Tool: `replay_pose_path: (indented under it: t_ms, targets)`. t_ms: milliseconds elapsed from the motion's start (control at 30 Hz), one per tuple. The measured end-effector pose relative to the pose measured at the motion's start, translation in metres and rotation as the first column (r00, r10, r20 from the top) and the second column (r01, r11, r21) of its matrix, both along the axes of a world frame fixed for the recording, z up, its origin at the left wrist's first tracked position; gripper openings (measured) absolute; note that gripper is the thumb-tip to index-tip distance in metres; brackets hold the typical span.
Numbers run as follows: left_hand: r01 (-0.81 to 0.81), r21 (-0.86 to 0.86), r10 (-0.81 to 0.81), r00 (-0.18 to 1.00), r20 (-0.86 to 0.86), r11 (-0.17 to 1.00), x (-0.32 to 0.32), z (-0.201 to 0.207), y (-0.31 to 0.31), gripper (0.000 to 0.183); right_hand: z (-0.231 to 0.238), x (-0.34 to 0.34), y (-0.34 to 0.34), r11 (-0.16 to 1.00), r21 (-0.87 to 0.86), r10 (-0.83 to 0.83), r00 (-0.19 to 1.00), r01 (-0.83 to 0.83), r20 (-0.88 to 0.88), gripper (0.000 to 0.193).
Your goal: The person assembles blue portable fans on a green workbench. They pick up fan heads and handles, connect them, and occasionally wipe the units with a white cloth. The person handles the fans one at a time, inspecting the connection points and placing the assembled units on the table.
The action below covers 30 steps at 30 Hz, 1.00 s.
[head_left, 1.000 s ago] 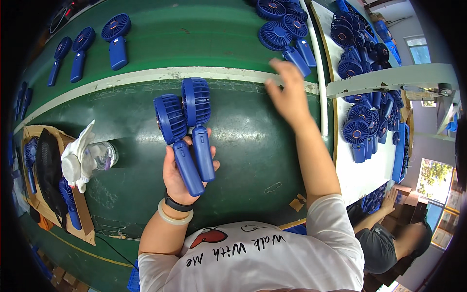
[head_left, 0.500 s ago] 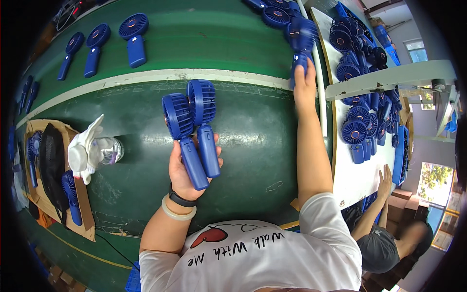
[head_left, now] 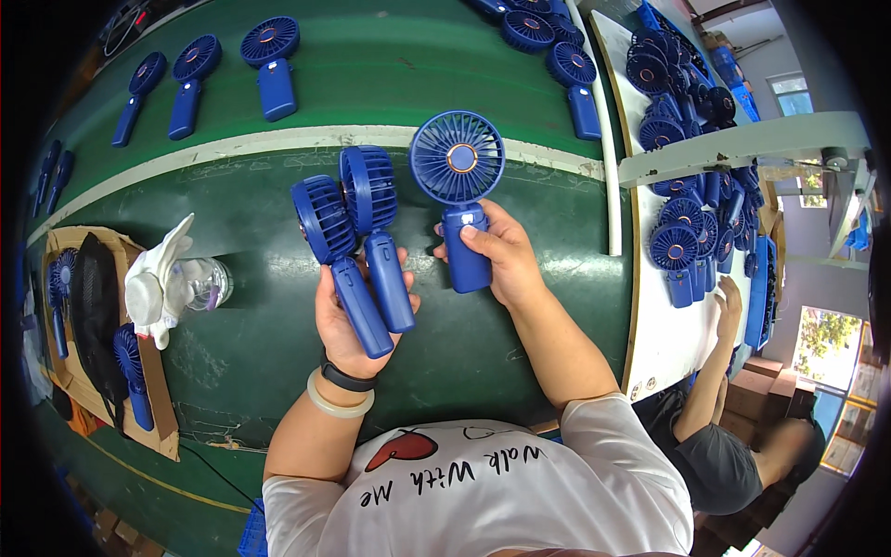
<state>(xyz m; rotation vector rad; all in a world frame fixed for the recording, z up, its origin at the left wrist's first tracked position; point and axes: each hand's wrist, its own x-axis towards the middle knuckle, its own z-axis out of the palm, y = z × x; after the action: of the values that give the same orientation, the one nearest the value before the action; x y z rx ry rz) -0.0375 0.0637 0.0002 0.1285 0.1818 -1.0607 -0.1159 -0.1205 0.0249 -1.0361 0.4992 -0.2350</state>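
Note:
In my left hand [head_left: 348, 320] are two blue handheld fans side by side: a left fan [head_left: 327, 223] and a right fan [head_left: 371, 190]. Their heads are turned sideways and their handles slant down across my palm. My right hand [head_left: 506, 255] grips the handle of another blue handheld fan [head_left: 460, 172], upright, its round grille facing up at me. The thumb presses on the front of that handle, near a small light-coloured spot. All three fans are above the dark green table [head_left: 483, 357], and the right-hand one is apart from the left-hand pair.
Several blue fans lie on the green belt [head_left: 390, 84] beyond a white rail [head_left: 232, 147]. At left are a cardboard box [head_left: 167, 399], white gloves [head_left: 162, 283] and a clear jar [head_left: 213, 283]. On the right, a white table [head_left: 664, 348] bears piled fans; a co-worker's hand [head_left: 729, 306] is there.
My right hand has come from the far right belt back toward the middle, bringing a fan beside the left-hand pair. My left hand has shifted slightly left. The co-worker's hand has moved a little.

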Motion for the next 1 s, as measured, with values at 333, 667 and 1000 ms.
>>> replay_pose_path:
  t_ms: [333,667,1000]
  targets:
    - [0.021,0.016,-0.021,1.000,0.001,1.000,0.001,0.000,0.002,0.058,-0.007,-0.001,-0.005,0.999,-0.011,0.049,0.998,-0.048,0.034,0.036]
    - [0.126,0.018,-0.127,0.988,0.089,0.992,0.001,0.010,0.000,0.075,-0.008,0.000,-0.005,0.999,-0.019,0.037,0.998,-0.037,0.043,0.037]
    - [0.020,0.183,-0.083,0.934,0.347,0.983,-0.007,0.012,-0.004,0.093,-0.006,-0.001,-0.005,0.999,0.020,0.037,0.999,-0.038,0.030,0.037]
